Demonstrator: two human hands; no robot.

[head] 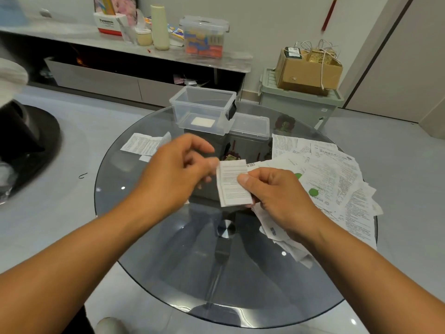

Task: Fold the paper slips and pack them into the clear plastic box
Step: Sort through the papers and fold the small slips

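Right hand (pixel 277 196) pinches folded slip (pixel 232 186) upright, long axis near-far; left hand (pixel 178 169) loosely curled, holding nothing, just left. Clear box (pixel 203 109) lies far, straight beyond on counter (pixel 168 261).

The one word that reads clearly is "Panasonic", printed in dark letters on the white face of a white and red cardboard carton (pixel 109 25) standing on the long pale shelf (pixel 168 55) by the far wall. The heap of white printed paper leaflets (pixel 337 179) on the right of the round smoked-glass table (pixel 168 261) carries dense small print, green round marks and a barcode, all too small to read.
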